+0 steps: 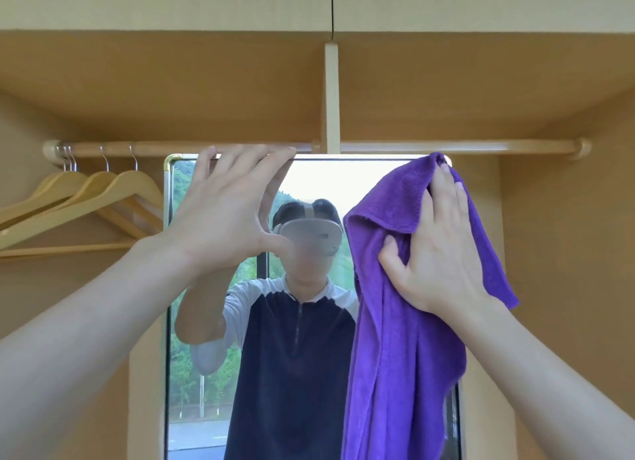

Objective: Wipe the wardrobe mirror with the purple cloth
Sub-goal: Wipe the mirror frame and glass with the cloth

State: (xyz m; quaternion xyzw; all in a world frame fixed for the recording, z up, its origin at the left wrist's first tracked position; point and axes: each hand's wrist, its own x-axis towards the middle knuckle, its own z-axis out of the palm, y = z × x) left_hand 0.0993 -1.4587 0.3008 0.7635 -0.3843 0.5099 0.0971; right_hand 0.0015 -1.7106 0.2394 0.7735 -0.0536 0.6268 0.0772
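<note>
The tall wardrobe mirror (309, 181) hangs on the wardrobe's back wall and reflects a person in a headset. My left hand (226, 215) is spread, its fingertips hooked over the mirror's top edge and its thumb resting on the glass. My right hand (443, 250) lies flat on the purple cloth (398, 356) and presses it against the upper right part of the mirror. The cloth drapes over that hand's fingertips at the top right corner and hangs down long, hiding the mirror's right side.
A wooden rail (446, 147) runs across just above the mirror, held by a central post (332, 95). Several wooden hangers (89, 205) hang on the rail at the left, close to my left forearm. Wardrobe walls close in on both sides.
</note>
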